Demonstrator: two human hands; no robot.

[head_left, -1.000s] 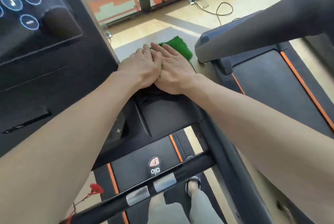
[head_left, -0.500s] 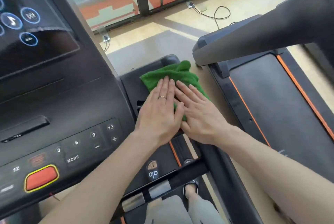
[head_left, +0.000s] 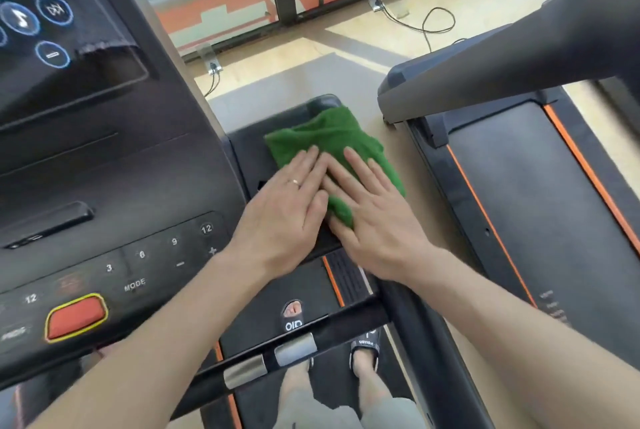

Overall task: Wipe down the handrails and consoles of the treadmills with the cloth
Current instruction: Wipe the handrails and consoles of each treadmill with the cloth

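While both hands lay flat on it, the crumpled green terry cloth rested on the black padded side wing of the treadmill console, just right of the dark console panel with its numbered keys. The left hand and the right hand were side by side and touching, fingers straight and together, pressing the cloth down and not curled around it; only the right thumb seemed to sit at the near corner of the cloth. Most of the cloth lay ahead of the fingertips, away from the person, and its long axis ran roughly along the wing, from near to far. Both hands were equally close to it, with the forearms meeting in a narrow V. I would judge that the next stroke goes along this axis. The grey handrail of the neighbouring treadmill stood well apart on the right.
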